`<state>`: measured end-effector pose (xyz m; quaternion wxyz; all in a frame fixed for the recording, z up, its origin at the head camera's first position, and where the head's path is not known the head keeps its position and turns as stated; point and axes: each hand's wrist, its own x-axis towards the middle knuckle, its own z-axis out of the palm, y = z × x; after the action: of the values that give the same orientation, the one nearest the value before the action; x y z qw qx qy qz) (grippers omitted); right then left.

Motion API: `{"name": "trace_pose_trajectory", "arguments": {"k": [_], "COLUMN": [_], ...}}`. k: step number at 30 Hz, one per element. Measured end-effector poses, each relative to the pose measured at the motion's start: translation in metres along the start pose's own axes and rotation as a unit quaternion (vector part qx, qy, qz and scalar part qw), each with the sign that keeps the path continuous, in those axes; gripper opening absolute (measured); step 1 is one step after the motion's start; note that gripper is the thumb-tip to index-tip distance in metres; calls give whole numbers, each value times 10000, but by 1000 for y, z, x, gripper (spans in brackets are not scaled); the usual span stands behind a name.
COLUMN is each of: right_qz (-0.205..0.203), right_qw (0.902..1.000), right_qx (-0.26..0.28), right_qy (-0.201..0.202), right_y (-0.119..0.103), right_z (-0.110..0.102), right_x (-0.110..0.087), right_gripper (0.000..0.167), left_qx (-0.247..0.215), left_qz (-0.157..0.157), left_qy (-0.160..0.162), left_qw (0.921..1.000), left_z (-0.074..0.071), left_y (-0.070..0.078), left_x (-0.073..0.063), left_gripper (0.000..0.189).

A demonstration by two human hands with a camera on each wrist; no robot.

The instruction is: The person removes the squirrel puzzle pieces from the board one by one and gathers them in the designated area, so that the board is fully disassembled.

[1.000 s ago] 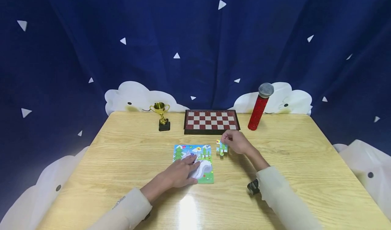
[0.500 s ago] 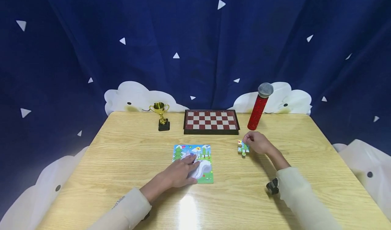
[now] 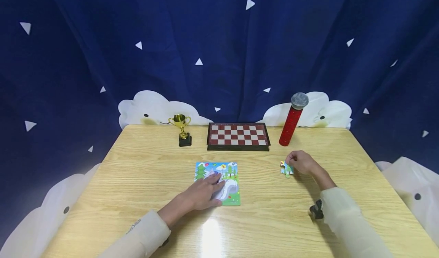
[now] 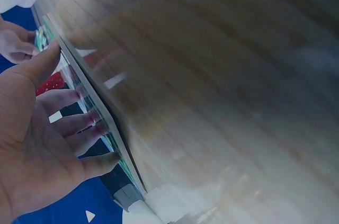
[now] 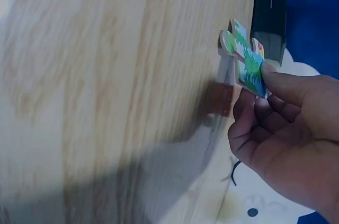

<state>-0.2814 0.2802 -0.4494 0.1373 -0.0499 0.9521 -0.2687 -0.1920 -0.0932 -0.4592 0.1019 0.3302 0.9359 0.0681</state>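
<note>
My left hand [image 3: 205,194] rests with spread, nearly straight fingers on a square jigsaw puzzle [image 3: 230,201]. The puzzle pictures a pale animal with a bushy tail, trees and sky; the hand hides its lower left part. In the left wrist view the fingertips [image 4: 108,161] lie on the puzzle's face. Off to the right, my right hand [image 3: 302,162] pinches a jigsaw piece [image 3: 287,169] by its upper edge between thumb and fingers. The right wrist view shows this piece [image 5: 244,60] tilted above the table, with green tree print and a rounded tab.
Behind the puzzle lies a red and white chessboard [image 3: 238,135] in a dark frame. A small gold trophy [image 3: 181,128] stands back left, and a red microphone [image 3: 290,124] stands upright back right. A dark blue curtain [image 3: 219,52] hangs behind the wooden table [image 3: 144,174].
My right hand has carried the jigsaw piece rightward, away from the puzzle, and the piece has tilted a little. My left hand has stayed in place on the puzzle.
</note>
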Motion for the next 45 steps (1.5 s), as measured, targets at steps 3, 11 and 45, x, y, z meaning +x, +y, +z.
{"name": "trace_pose_trajectory", "arguments": {"k": [3, 11, 45], "right_qz": [-22, -47, -613], "right_qw": [10000, 9996, 9976], "right_qx": [-86, -270, 129], "right_qy": [14, 111, 296], "right_y": [5, 14, -74], "right_z": [0, -3, 38], "right_x": [0, 4, 22], "right_gripper": [18, 14, 10], "left_qx": [4, 17, -99], "left_qz": [-12, -42, 58], "left_qy": [-10, -75, 331], "left_qw": [10000, 10000, 9994], "left_z": [0, 1, 3], "left_y": [0, 0, -10], "left_x": [0, -1, -10], "left_gripper": [67, 68, 66]}}
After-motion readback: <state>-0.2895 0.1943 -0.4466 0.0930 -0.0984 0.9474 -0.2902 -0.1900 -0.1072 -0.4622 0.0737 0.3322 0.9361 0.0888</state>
